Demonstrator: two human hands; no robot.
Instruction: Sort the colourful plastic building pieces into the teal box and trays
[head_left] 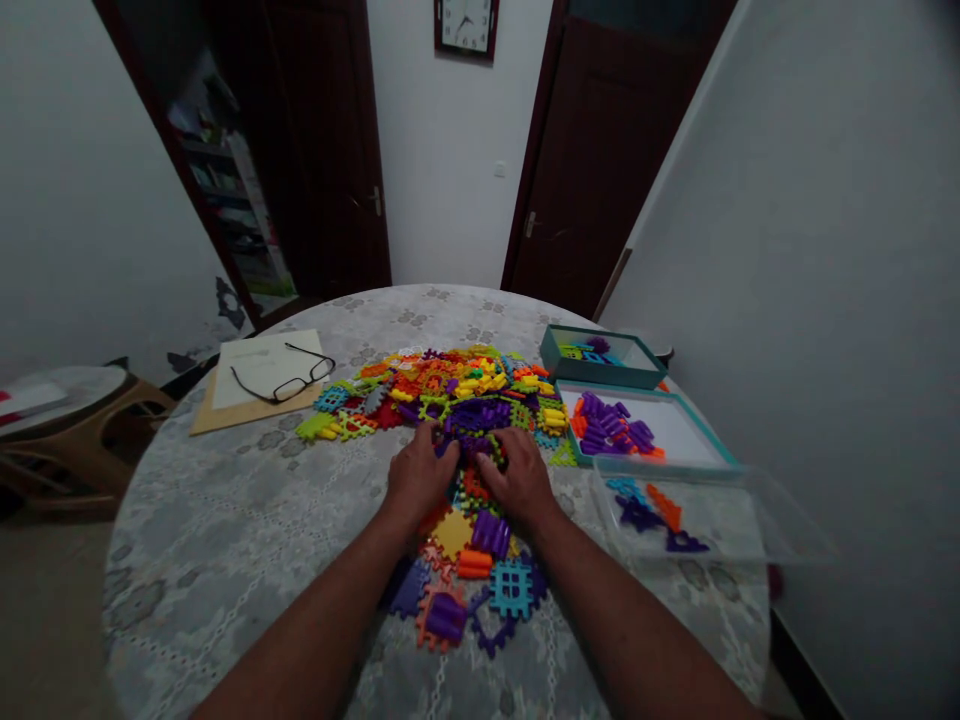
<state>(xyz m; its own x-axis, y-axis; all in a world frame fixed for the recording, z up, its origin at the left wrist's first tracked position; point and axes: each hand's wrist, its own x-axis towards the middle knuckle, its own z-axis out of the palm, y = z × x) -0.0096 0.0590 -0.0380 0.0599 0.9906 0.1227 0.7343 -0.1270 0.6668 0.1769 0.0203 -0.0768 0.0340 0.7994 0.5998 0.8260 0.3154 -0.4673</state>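
Hands both at the near edge of the pile (465, 385): your left hand (420, 470) and right hand (521, 480) lie palm-down, side by side, fingers curled onto the purple pcs (476, 440). Can't tell if either grips one or just presses.

Progress, my read: early. Most pcs are in that mixed heap mid-table (225, 520), plus a loose cluster (465, 580) btwn your forearms. Small share is boxed on your right:
- purple + some orange in the white-floored box (697, 430)
- a few in the 2nd teal box (600, 372)
- a few in the clear tray (720, 510)

Glasses (285, 380) lie far left, well apart.
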